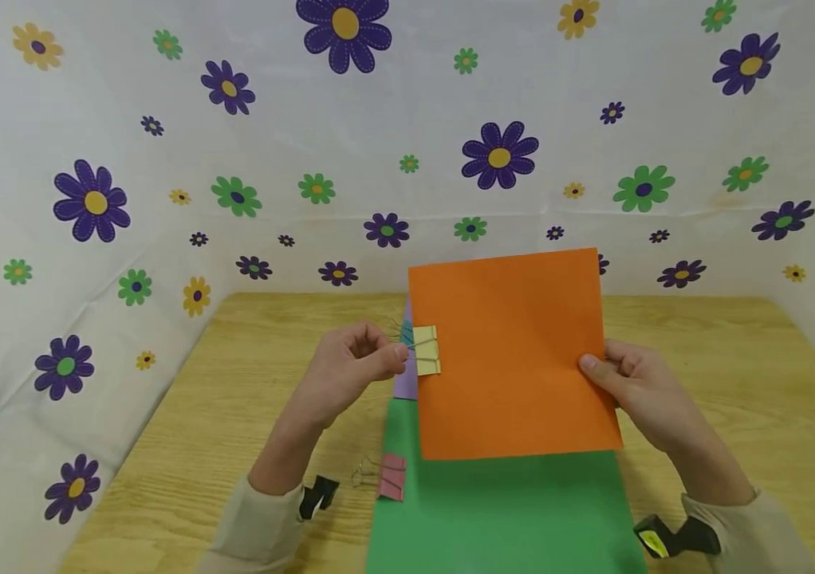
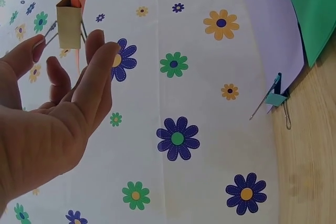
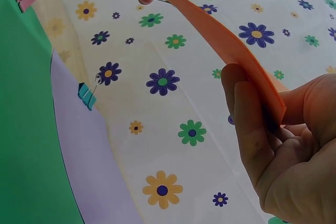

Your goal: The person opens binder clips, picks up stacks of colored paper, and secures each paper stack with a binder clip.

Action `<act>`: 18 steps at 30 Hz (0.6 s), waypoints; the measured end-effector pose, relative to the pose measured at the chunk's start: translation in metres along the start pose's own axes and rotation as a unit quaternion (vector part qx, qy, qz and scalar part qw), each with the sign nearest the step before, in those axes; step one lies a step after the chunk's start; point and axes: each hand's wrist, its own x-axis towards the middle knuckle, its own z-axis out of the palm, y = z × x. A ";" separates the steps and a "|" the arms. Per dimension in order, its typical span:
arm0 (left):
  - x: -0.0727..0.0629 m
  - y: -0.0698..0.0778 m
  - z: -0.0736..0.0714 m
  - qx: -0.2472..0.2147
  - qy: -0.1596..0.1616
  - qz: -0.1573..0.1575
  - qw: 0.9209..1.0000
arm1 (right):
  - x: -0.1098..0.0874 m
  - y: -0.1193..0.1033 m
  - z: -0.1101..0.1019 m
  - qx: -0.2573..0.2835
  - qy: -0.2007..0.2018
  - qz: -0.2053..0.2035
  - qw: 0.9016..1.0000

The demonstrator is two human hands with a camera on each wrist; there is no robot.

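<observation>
A stack of orange paper (image 1: pixel 515 383) is held up above the table, tilted slightly. My right hand (image 1: pixel 647 391) pinches its right edge, thumb in front and fingers behind. On the left edge sits a yellow binder clip (image 1: pixel 427 351), its jaws around the paper. My left hand (image 1: pixel 346 371) holds this clip by its wire handles; the left wrist view shows the thumb on one handle and fingertips at the other. Beneath lies green paper (image 1: pixel 508 510) with a pink binder clip (image 1: pixel 391 478) on its left edge. Purple paper (image 1: pixel 404 384) with a teal binder clip (image 3: pixel 87 96) lies beyond, partly hidden.
The wooden table (image 1: pixel 235 414) extends to both sides of the papers. A white flowered cloth (image 1: pixel 407 104) stands behind it and along the sides. Black straps (image 1: pixel 317 498) show at both wrists.
</observation>
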 end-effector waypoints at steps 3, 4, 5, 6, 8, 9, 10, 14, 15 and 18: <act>0.002 0.000 -0.002 -0.008 -0.004 0.001 1.000 | 0.002 -0.001 -0.001 0.000 0.001 -0.006 1.000; 0.002 0.000 -0.002 -0.009 -0.007 0.001 1.000 | 0.002 -0.001 -0.001 -0.001 0.002 -0.006 1.000; 0.002 0.000 -0.002 -0.007 -0.009 0.002 1.000 | 0.002 -0.001 -0.002 0.001 0.001 -0.008 1.000; 0.002 0.000 -0.002 -0.004 -0.010 0.003 1.000 | 0.001 0.000 -0.002 0.000 0.003 -0.009 1.000; 0.001 0.000 -0.002 0.003 -0.013 0.005 1.000 | 0.001 0.000 -0.003 -0.001 0.004 -0.008 1.000; 0.001 0.000 -0.002 0.008 -0.014 0.005 1.000 | 0.001 0.000 -0.003 -0.003 0.005 -0.008 1.000; 0.001 -0.001 -0.002 0.014 -0.015 0.004 1.000 | 0.001 0.001 -0.004 -0.005 0.006 -0.009 1.000; 0.001 -0.002 -0.002 0.035 -0.028 0.003 0.999 | 0.001 0.002 -0.006 -0.009 0.009 -0.011 1.000; 0.000 -0.002 -0.002 0.040 -0.033 0.002 0.999 | 0.001 0.003 -0.006 -0.011 0.010 -0.012 1.000; 0.000 -0.003 -0.003 0.055 -0.050 0.002 0.997 | 0.000 0.003 -0.009 -0.013 0.008 -0.014 1.000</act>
